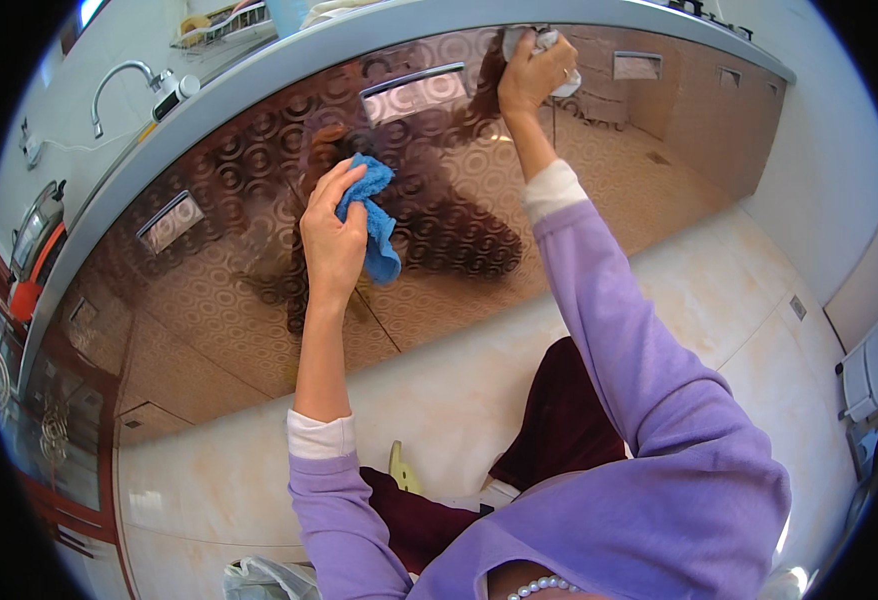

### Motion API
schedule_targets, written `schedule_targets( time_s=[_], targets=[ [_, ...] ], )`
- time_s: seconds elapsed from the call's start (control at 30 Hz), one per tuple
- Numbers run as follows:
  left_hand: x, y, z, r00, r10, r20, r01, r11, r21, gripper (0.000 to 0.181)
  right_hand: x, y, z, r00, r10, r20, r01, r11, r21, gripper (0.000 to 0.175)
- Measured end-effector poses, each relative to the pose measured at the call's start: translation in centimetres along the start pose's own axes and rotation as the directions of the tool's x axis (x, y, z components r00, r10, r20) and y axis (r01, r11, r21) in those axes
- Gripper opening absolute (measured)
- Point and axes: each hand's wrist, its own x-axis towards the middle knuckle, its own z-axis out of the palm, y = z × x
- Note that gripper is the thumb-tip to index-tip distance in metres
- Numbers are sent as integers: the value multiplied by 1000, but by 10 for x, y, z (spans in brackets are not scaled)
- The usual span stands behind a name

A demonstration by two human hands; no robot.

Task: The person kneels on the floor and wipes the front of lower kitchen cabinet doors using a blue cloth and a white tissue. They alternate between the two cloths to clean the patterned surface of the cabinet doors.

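A crumpled blue cloth (380, 244) is in my left hand (336, 232), its loose end hanging beside my thumb. That hand is in front of the glossy, ring-patterned cabinet doors (476, 172); whether the cloth touches them I cannot tell. My right hand (535, 73) presses a white cloth (566, 84) to the top of the cabinet front, just under the countertop edge (349, 41). Between my hands is a recessed metal door handle (414, 94). The shiny doors mirror my arms and the floor.
A curved faucet (120, 71) rises behind the countertop at left, with a wire rack (225, 28) farther back. Pots (37, 232) stand at the far left. A plastic bag (268, 577) sits on the tiled floor (206, 487) behind me, and a grey folding step stool (870, 382) is at right.
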Motion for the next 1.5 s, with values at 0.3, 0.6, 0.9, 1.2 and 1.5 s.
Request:
schedule_targets(
  time_s=[0.3, 0.6, 0.9, 1.2, 1.5],
  targets=[
    [11, -4, -9, 998, 41, -38, -45, 992, -115, 37, -50, -19, -42, 785, -466, 408, 397, 884, 247, 34],
    [16, 8, -46, 986, 107, -125, -121, 987, -104, 36, 18, 44, -28, 982, -132, 134, 153, 976, -155, 29],
    [18, 8, -53, 990, 19, -141, -42, 986, -161, 38, -38, -71, 8, 966, -159, 204, 157, 987, 24, 33],
    [18, 10, -30, 995, -6, -98, -13, 981, -194, 35, 4, -11, -37, 754, -538, 378, 595, 802, -45, 28],
    [18, 2, -9, 988, 12, -154, -37, 987, -158, 35, -39, -71, -25, 793, -457, 403, 379, 888, 260, 27]
  ],
)
